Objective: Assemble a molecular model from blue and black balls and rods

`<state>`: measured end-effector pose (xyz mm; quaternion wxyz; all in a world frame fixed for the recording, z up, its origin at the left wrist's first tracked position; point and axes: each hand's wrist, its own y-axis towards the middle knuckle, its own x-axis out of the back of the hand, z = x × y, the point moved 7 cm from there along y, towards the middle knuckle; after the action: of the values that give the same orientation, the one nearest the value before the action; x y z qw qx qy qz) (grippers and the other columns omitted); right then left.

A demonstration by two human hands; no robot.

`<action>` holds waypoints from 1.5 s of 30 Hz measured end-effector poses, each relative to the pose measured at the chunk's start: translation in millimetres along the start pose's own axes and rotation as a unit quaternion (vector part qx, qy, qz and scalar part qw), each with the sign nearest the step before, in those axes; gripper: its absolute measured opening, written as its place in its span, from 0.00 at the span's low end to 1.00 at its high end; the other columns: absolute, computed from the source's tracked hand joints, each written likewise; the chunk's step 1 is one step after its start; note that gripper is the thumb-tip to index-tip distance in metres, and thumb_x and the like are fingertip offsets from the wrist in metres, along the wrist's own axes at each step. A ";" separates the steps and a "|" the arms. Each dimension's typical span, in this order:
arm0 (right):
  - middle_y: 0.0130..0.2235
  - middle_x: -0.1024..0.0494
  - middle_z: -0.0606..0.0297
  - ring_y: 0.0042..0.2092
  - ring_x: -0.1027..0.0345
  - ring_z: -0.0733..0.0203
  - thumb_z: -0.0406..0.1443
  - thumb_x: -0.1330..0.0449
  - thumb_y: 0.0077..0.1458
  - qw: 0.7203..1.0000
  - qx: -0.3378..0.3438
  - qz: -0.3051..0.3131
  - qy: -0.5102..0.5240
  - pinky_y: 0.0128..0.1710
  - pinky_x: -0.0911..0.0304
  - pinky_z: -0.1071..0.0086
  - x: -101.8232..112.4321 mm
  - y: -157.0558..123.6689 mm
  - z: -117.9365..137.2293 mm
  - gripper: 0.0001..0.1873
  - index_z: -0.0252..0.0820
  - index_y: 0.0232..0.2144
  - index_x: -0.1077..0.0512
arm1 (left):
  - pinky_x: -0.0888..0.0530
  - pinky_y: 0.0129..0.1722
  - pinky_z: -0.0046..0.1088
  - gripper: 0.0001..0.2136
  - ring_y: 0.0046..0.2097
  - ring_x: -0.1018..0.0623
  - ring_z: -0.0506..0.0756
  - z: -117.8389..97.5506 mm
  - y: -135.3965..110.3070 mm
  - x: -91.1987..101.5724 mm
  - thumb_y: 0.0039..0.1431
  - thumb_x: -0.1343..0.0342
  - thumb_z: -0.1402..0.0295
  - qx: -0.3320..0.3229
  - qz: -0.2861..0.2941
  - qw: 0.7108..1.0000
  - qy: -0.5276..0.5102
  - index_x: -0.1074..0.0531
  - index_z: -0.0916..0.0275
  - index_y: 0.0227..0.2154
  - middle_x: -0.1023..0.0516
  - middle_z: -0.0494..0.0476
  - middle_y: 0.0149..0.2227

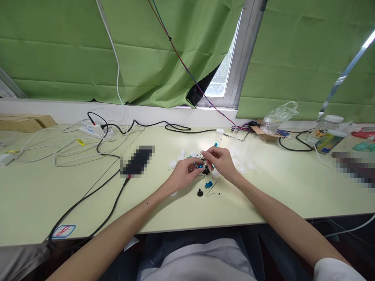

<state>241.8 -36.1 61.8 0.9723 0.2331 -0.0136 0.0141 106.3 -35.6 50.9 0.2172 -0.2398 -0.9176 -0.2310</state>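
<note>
So, table (58, 203): strewn with cables and small parts.
Left hand (181, 175): fingers closed, pinching the blue-and-black assembly (202, 167) just above the table.
Right hand (222, 160): pinching its top.
Black knob (200, 192), blue piece (208, 184): 2 loose parts, seemingly not yet fitted.

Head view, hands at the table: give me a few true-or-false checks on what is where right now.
1. The left hand and right hand both pinch a cluster of small parts. True.
2. A black knob lies on the table, on the person's side of the hands. True.
3. The vial lies on its side. False: it stands upright, beyond the hands.
4. The power strip sits right of the hands. False: it lies far to their left, near the wall.
</note>
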 end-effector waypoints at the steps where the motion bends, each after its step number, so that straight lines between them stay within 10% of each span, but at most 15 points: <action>1: 0.19 0.30 0.71 0.17 0.38 0.68 0.46 0.33 0.52 1.000 0.001 0.001 -0.001 0.17 0.43 0.72 -0.1 -0.1 -0.5 0.17 0.40 0.22 0.29 | 0.31 0.29 0.26 0.09 0.28 0.28 0.50 0.2 0.1 -0.2 0.60 0.44 0.65 -0.001 0.002 1.000 -0.006 0.24 0.61 0.39 0.23 0.53 0.30; 20: 0.20 0.31 0.70 0.17 0.41 0.68 0.51 0.45 0.62 0.995 0.022 -0.025 -0.090 0.19 0.44 0.71 9.3 3.1 3.6 0.22 0.41 0.28 0.28 | 0.38 0.20 0.24 0.13 0.23 0.34 0.48 4.5 1.6 11.7 0.54 0.38 0.60 0.060 -0.034 0.988 -0.137 0.23 0.61 0.40 0.29 0.52 0.27; 28: 0.22 0.30 0.70 0.24 0.42 0.68 0.34 0.40 0.59 0.908 0.082 0.155 -0.381 0.28 0.47 0.72 -7.7 0.7 -6.6 0.08 0.39 0.27 0.25 | 0.37 0.20 0.25 0.14 0.20 0.34 0.46 6.9 2.4 29.5 0.51 0.35 0.59 0.060 -0.125 0.971 -0.195 0.24 0.61 0.39 0.32 0.50 0.28; 45: 0.36 0.30 0.60 0.39 0.36 0.58 0.26 0.42 0.57 0.851 0.060 0.278 -0.442 0.38 0.40 0.67 -26.5 -13.1 -23.0 0.07 0.38 0.31 0.25 | 0.37 0.20 0.25 0.16 0.20 0.34 0.46 6.7 2.0 31.1 0.51 0.35 0.57 0.059 -0.136 0.972 -0.184 0.24 0.61 0.38 0.30 0.51 0.29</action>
<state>216.2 -37.9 34.5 0.8032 0.2592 -0.5052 0.1803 80.8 -20.0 62.1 0.0246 -0.1384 -0.9777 -0.1557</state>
